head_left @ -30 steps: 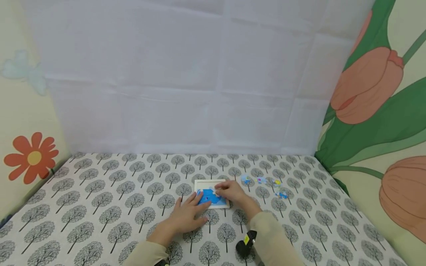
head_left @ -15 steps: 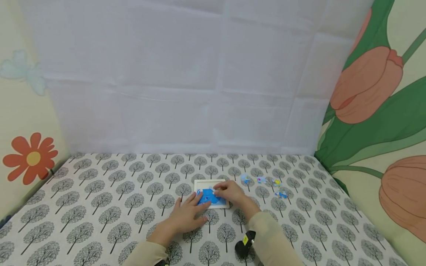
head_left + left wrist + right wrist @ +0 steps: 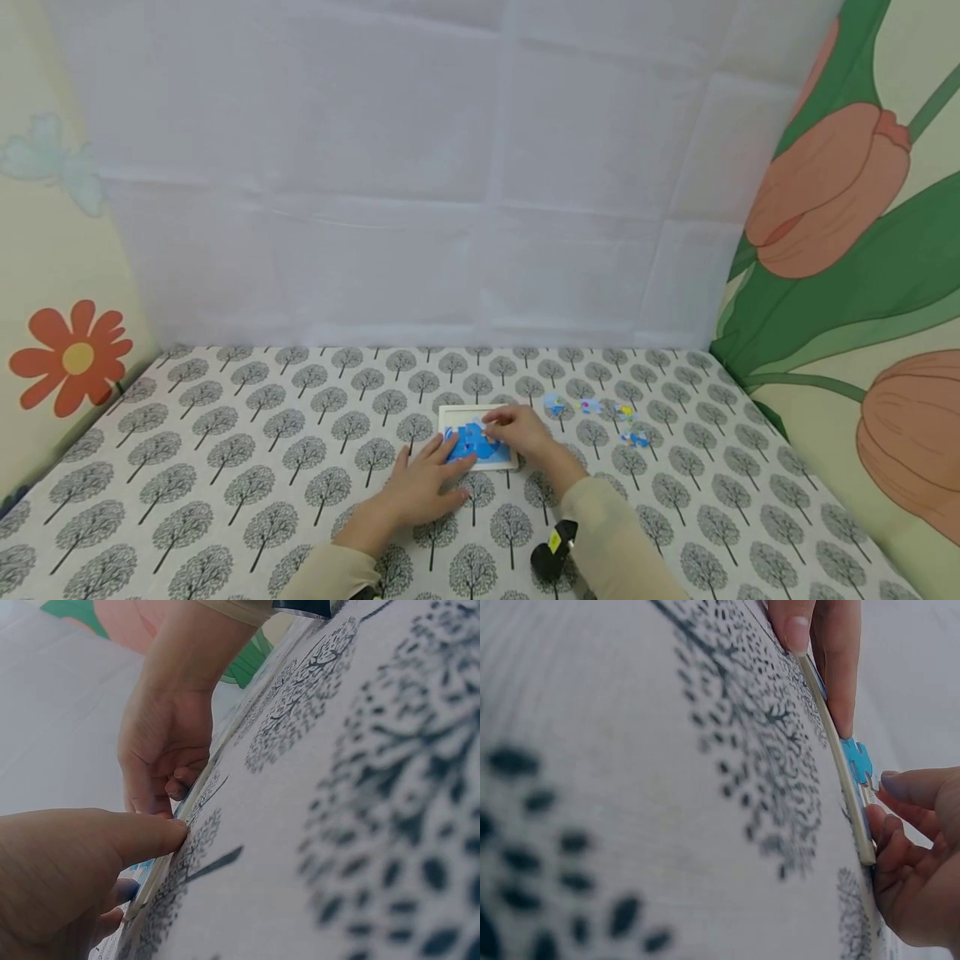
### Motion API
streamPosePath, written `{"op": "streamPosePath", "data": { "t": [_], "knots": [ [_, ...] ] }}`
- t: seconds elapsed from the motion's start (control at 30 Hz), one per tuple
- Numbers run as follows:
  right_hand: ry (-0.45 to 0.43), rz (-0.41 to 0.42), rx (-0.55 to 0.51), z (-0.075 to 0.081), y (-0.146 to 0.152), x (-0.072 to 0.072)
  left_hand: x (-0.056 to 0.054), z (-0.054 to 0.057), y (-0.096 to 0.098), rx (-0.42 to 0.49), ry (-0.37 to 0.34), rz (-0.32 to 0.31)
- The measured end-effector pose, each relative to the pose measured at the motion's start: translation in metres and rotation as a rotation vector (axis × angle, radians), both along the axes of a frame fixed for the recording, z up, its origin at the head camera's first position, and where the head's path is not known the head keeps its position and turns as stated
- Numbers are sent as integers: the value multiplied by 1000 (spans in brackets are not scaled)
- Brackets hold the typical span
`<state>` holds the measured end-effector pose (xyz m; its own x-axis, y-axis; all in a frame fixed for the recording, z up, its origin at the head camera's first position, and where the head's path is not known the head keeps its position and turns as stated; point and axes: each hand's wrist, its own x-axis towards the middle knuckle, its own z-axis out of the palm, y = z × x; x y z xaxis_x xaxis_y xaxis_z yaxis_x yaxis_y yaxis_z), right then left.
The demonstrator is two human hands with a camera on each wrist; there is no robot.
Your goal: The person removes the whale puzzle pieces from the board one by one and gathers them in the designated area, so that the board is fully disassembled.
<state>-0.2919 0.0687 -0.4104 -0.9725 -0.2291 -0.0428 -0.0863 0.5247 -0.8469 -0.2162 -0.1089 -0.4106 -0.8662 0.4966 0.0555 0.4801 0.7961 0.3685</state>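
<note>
A small white-framed jigsaw puzzle tray (image 3: 452, 410), partly filled with blue jigsaw pieces (image 3: 472, 442), lies on the cloth. My left hand (image 3: 423, 487) rests along its left and near edges, fingers extended over the pieces. At its right side my right hand (image 3: 521, 433) pinches a small jigsaw piece, mostly hidden by the fingers. In the right wrist view, the right hand (image 3: 919, 855) has thumb and fingertip together beside blue pieces (image 3: 859, 759). The left wrist view shows the left hand (image 3: 75, 862) with its thumb against the tray's edge.
Several loose jigsaw pieces lie right of the tray: a pale blue one (image 3: 553, 404), one with pink (image 3: 588, 406), one with yellow (image 3: 625, 412) and a blue-orange one (image 3: 633, 439). A tree-patterned cloth (image 3: 255, 467) covers the table, with a white curtain (image 3: 390, 167) behind.
My right fingertips have shifted very slightly at the tray, and more of the pieces to their left now shows. The left hand and the loose pieces stay where they were.
</note>
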Motion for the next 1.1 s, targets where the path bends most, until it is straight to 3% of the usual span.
{"op": "streamPosePath", "data": {
  "t": [0.67, 1.1],
  "knots": [
    [66, 34, -50, 2, -3, 2, 1, 0, 1, 13, 4, -3],
    [73, -39, -116, -1, -5, 2, 0, 1, 0, 5, -2, 0]
  ]
}}
